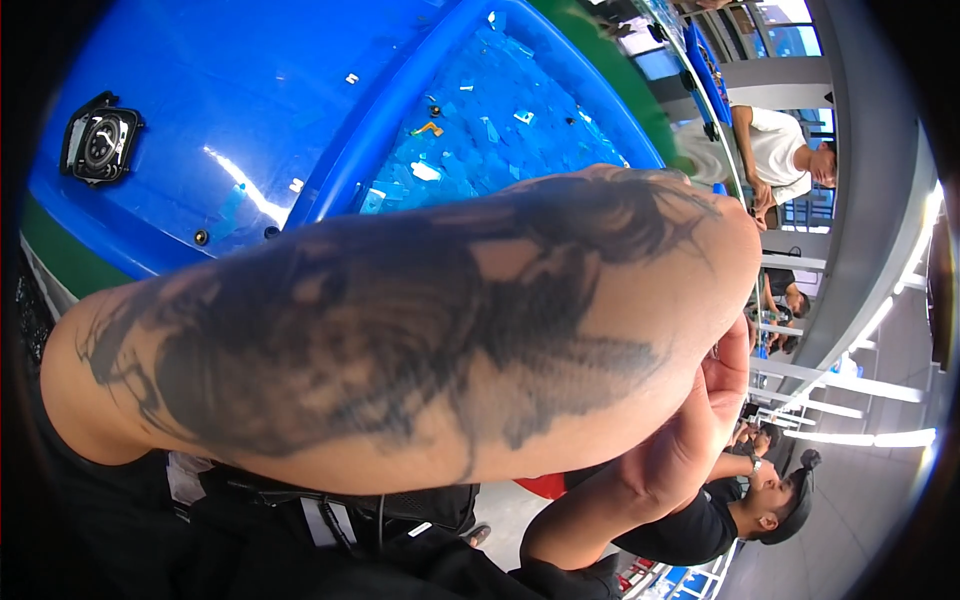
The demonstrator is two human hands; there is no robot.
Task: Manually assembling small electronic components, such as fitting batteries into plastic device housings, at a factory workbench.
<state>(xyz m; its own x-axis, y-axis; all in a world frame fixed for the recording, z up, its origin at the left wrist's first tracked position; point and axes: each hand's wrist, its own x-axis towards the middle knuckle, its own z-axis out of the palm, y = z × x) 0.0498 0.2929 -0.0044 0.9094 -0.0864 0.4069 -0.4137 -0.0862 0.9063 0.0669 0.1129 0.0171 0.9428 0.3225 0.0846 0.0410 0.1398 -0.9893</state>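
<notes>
Forearm (400, 340), tattooed and bare, covers most of the view below the glossy blue tray (240, 110). Right hand (700, 420) shows beside it; whether its fingers grip anything, I cannot tell. Small plastic scraps (500, 130) lie loose in the tray; an elbow could scatter them.

Blue work surface (230, 90) fills upper left of view, glossy, w/ light glare streak. Black square part w/ round centre (100, 143) lies on it near left edge. Few small white scraps (352, 78) + small dark dots (201, 237) scattered on flat area. Blue raised rim (390, 110) runs diagonally, bounding recessed blue tray section (560, 120). In tray: many small pale-blue/white bits (425, 171), one small orange piece (428, 128). Lower part of surface hidden by forearm.
</notes>
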